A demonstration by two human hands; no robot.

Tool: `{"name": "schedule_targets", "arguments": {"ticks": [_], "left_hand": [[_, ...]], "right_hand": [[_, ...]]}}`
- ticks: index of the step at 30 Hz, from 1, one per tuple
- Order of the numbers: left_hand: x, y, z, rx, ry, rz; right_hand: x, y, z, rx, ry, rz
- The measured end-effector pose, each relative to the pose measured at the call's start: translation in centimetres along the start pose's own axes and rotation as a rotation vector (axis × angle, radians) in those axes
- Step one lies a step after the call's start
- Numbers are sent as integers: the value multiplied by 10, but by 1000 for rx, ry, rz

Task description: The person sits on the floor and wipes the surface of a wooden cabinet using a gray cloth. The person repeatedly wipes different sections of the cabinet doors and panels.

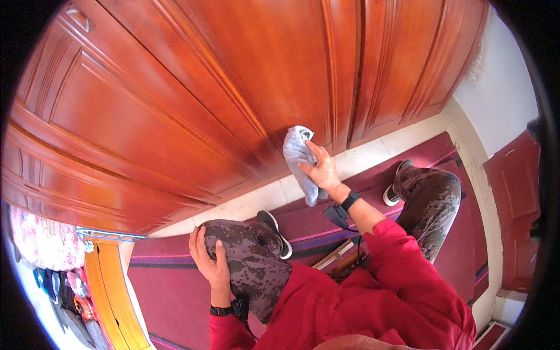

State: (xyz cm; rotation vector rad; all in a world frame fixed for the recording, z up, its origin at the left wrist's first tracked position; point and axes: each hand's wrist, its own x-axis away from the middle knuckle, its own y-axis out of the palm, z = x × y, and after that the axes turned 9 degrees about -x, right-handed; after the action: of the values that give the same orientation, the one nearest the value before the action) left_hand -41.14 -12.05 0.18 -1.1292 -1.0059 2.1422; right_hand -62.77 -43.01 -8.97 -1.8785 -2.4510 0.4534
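Note:
A folded grey cloth [295, 153] lies against the lower part of a glossy reddish-brown wooden cabinet door [280, 78], its lower end hanging down. My right hand [321, 168] grips the cloth, thumb and forefinger on its near side; the other fingers are partly hidden. My left hand [211, 260] rests on my left knee, in camouflage trousers [253, 271], with fingers spread and holding nothing. Each wrist wears a black strap with a small dark device.
Beneath me is a dark red striped carpet [170, 293], bordered by pale floor tiles [271, 194]. A yellow wooden drawer unit [111, 288] stands at the left, beside a pile of clothes [65, 293]. A reddish door [514, 210] is at the right.

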Motion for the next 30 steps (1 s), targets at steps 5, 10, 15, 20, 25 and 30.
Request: {"name": "schedule_targets", "arguments": {"ticks": [5, 10, 15, 20, 25, 30], "left_hand": [[-3, 0, 0, -11, 33, -19], [-3, 2, 1, -6, 7, -12], [-2, 2, 0, -33, 39, -3], [-3, 2, 2, -26, 43, -45], [-7, 5, 4, -10, 52, -43], [-5, 4, 7, -43, 52, -43]], "right_hand": [[-15, 0, -66, -282, -515, 124], [-34, -10, -116, -297, -551, 23], [-32, -13, -43, -34, -301, 83], [-9, -4, 80, -135, 177, 243], [-21, 0, 145, -284, 252, 381], [-29, -19, 169, -262, 317, 393]]}}
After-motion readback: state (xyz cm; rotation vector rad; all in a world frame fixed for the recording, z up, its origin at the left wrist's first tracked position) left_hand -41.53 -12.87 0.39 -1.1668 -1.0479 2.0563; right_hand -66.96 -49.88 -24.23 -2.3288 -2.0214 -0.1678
